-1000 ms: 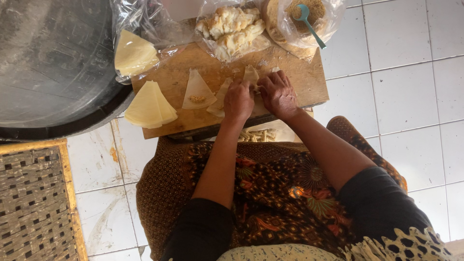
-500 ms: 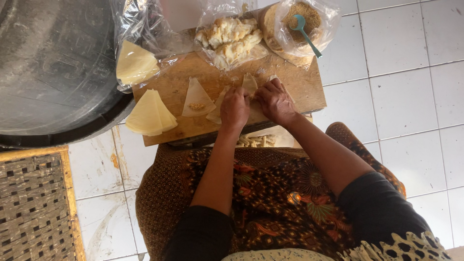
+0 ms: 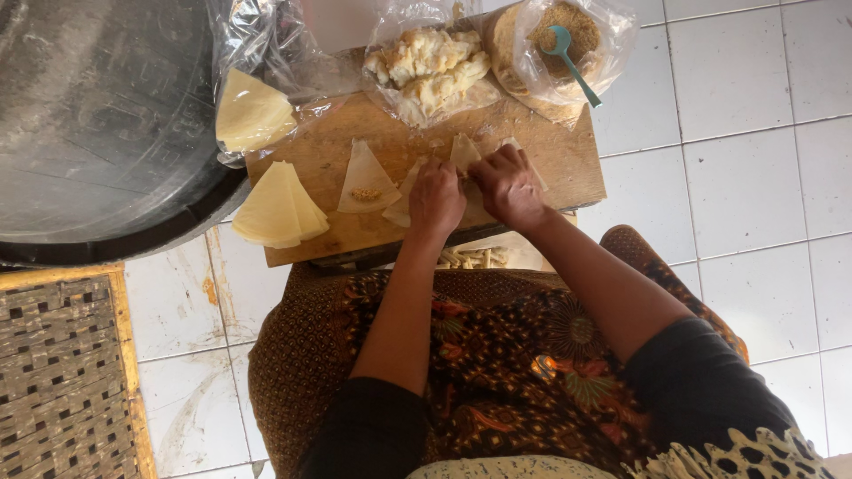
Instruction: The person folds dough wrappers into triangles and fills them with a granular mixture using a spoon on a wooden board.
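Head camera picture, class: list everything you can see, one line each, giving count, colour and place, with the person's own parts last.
Wooden board: one, brown, over the lap.
Wrapper with filling: one, pale triangle, board centre.
Wrapper under the hands: one, pale, at the fingers.
Wrapper stack: one, cream, board's left edge.
Bagged wrappers: one pile, cream, top left.
Bag of white lumps: one, clear, board top.
Bowl of brown filling: one, bagged, top right.
Spoon: one, teal, in the bowl.
Metal basin: one, grey, left.
Woven mat: one, brown, bottom left.
Left hand: on the wrapper.
Right hand: on the wrapper.
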